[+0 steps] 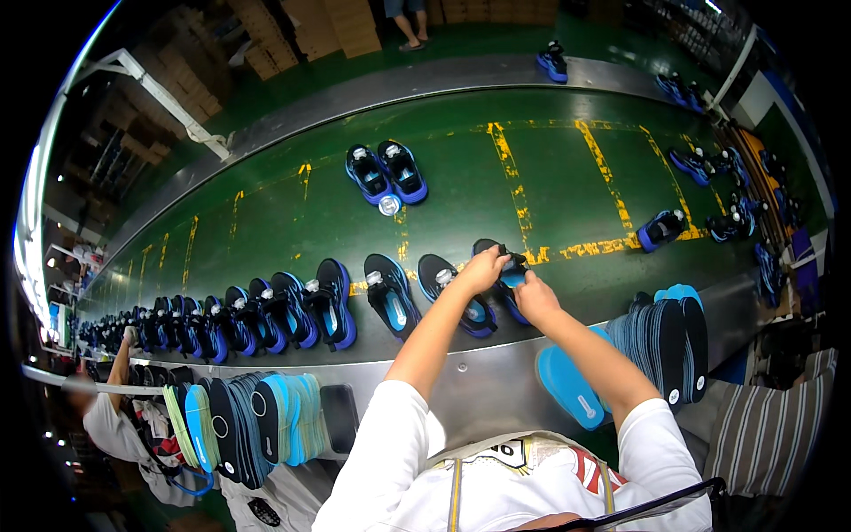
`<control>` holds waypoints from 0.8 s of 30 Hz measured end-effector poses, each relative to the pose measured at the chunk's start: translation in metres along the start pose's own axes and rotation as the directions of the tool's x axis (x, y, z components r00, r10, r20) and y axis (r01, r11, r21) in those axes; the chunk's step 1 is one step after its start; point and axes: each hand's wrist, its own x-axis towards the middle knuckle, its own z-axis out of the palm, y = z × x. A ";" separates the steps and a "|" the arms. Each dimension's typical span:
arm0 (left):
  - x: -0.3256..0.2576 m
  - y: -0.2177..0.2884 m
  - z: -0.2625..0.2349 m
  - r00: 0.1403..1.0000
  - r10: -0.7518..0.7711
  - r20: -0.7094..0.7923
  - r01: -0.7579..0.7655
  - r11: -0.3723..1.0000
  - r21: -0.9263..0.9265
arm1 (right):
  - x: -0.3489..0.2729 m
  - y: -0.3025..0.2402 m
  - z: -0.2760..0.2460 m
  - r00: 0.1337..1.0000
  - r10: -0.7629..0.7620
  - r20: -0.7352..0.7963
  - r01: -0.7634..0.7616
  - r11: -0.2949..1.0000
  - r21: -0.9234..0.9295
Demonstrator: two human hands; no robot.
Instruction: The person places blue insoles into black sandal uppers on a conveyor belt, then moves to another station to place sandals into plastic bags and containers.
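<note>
A black sneaker with a blue sole [484, 246] lies on the near side of the green conveyor belt, in front of me. My left hand [483, 270] is closed on its upper, near the tongue. At the shoe's opening, my right hand [537, 301] has its fingers closed at a bright blue insole [511, 276], partly hidden by the hand. Just left of my left forearm lies a matching sneaker [436, 274], and another sneaker [386, 288] is beside that one. Both have pale wads near the tongue.
A long row of sneakers [288, 306] runs left along the belt [461, 195]. Farther out stands a pair [408, 177]; a single shoe [660, 230] lies right. Insole stacks [660, 346] flank me on the metal ledge [461, 390]. A co-worker's arm [121, 363] reaches in at far left.
</note>
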 end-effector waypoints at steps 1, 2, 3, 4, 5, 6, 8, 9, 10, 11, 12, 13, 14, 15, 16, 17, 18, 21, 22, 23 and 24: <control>0.000 -0.001 0.002 1.000 0.016 -0.023 -0.016 1.000 0.003 | 0.001 0.002 0.003 0.999 -0.025 -0.027 0.024 1.000 -0.010; 0.000 -0.003 0.003 0.998 0.033 -0.045 -0.033 0.999 0.007 | 0.001 0.005 0.006 0.997 -0.048 -0.054 0.047 0.999 -0.021; -0.001 -0.006 0.003 0.998 0.022 -0.058 -0.022 1.000 0.002 | 0.000 0.006 0.004 0.995 -0.080 -0.061 0.078 0.996 -0.044; -0.002 -0.006 0.004 0.996 0.020 -0.082 -0.021 1.000 -0.009 | -0.003 0.008 -0.005 0.992 -0.110 -0.067 0.105 0.992 -0.071; -0.003 -0.005 0.006 0.994 0.018 -0.104 -0.020 1.000 -0.021 | -0.005 0.007 -0.015 0.988 -0.139 -0.074 0.131 0.986 -0.098; -0.002 -0.001 0.008 0.992 0.020 -0.123 -0.024 0.999 -0.031 | -0.007 0.006 -0.026 0.998 -0.055 0.004 0.056 0.992 -0.109; 0.000 0.006 0.008 0.994 -0.007 -0.105 0.001 0.998 -0.059 | -0.005 0.002 -0.047 0.982 0.106 0.157 -0.084 0.986 -0.141; 0.005 0.007 0.011 0.995 0.006 -0.104 -0.014 0.997 -0.076 | 0.002 0.004 -0.057 0.933 0.150 0.326 -0.112 0.985 -0.134; 0.009 0.007 0.015 0.995 0.018 -0.103 -0.028 0.995 -0.094 | 0.005 0.007 -0.057 0.924 0.116 0.365 -0.072 0.989 -0.132; 0.009 0.008 0.022 0.987 0.017 -0.161 -0.031 0.996 -0.083 | 0.007 0.010 -0.055 0.911 0.081 0.404 -0.031 0.991 -0.128; 0.011 -0.002 0.026 0.980 0.004 -0.201 -0.026 0.993 -0.111 | 0.012 0.010 -0.052 0.897 0.035 0.440 0.022 0.992 -0.122; 0.012 -0.007 0.029 0.978 -0.031 -0.208 -0.004 0.987 -0.163 | 0.013 0.009 -0.046 0.923 -0.009 0.385 0.061 0.991 -0.123; 0.012 -0.013 0.031 0.974 -0.066 -0.215 0.018 0.976 -0.215 | 0.012 0.008 -0.040 0.929 -0.049 0.367 0.113 0.982 -0.154; 0.013 -0.009 0.032 0.978 -0.083 -0.193 0.039 0.974 -0.224 | 0.009 0.006 -0.038 0.932 -0.078 0.355 0.153 0.970 -0.187; 0.014 -0.006 0.031 0.980 -0.102 -0.171 0.060 0.971 -0.232 | 0.008 0.006 -0.037 0.933 -0.109 0.344 0.193 0.956 -0.219; 0.014 -0.003 0.030 0.981 -0.120 -0.150 0.082 0.967 -0.239 | 0.010 0.008 -0.031 0.939 -0.143 0.312 0.221 0.947 -0.232; 0.015 0.001 0.028 0.984 -0.134 -0.117 0.105 0.968 -0.230 | 0.012 0.013 -0.024 0.943 -0.164 0.291 0.237 0.942 -0.237; 0.016 0.003 0.025 0.984 -0.164 -0.065 0.147 0.966 -0.214 | 0.019 0.022 -0.010 0.944 -0.202 0.261 0.265 0.935 -0.235; 0.014 0.002 0.026 0.984 -0.162 -0.079 0.141 0.964 -0.226 | 0.021 0.023 -0.010 0.940 -0.196 0.278 0.263 0.938 -0.227; 0.013 0.002 0.026 0.982 -0.161 -0.094 0.135 0.962 -0.238 | 0.023 0.023 -0.010 0.936 -0.190 0.295 0.260 0.941 -0.219; 0.013 -0.002 0.026 0.982 -0.160 -0.097 0.132 0.960 -0.248 | 0.027 0.020 -0.011 0.924 -0.170 0.342 0.254 0.942 -0.218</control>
